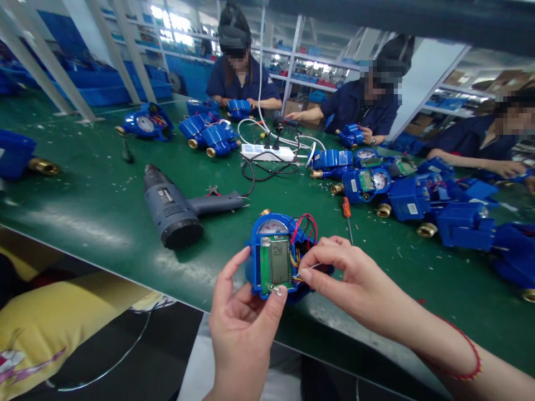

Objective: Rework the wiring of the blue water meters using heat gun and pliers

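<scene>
Where shelves stand behind, green bench holds blue water mtrs.

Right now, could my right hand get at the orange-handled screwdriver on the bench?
Probably yes: the screwdriver lies just beyond the right hand with nothing between them, though that hand is at the wires of the water meter.

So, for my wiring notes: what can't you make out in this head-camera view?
Head view:
Where the red and blue wires end: hidden behind the green circuit board and the right hand.
Lower part of the blue plastic meter housing: hidden by the left hand.
Digits on the grey LCD screen: too small.
Label on the dark grey heat gun: too small.
</scene>
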Available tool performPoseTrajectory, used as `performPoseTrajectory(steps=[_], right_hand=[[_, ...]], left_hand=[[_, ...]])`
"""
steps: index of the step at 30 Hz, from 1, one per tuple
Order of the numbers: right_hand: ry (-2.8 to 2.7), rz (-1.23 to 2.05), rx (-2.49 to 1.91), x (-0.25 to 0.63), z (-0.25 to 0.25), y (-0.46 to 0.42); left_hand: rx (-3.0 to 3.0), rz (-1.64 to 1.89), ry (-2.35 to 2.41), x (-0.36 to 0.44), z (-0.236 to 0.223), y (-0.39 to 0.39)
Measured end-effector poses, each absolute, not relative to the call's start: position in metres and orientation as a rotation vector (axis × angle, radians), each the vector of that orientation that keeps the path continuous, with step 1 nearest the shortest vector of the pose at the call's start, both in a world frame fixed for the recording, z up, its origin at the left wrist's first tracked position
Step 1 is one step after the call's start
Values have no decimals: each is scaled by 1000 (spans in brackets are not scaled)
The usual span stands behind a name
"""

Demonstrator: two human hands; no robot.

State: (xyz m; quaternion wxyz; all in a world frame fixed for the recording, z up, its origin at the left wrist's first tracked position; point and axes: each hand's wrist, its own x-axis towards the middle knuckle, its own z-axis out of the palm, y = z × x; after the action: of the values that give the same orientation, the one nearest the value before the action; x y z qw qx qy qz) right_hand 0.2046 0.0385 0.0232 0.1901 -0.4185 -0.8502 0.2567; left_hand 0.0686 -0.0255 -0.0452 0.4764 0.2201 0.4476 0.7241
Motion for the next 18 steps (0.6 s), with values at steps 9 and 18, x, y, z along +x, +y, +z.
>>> performPoseTrajectory(steps=[9, 18], right_hand=[[-2382, 678, -1228, 211, 27, 40], [-2398, 188, -935, 220, 12, 26]], left_hand=[[522, 1797, 1146, 67, -45, -24], [589, 1811, 1215, 69, -40, -26]])
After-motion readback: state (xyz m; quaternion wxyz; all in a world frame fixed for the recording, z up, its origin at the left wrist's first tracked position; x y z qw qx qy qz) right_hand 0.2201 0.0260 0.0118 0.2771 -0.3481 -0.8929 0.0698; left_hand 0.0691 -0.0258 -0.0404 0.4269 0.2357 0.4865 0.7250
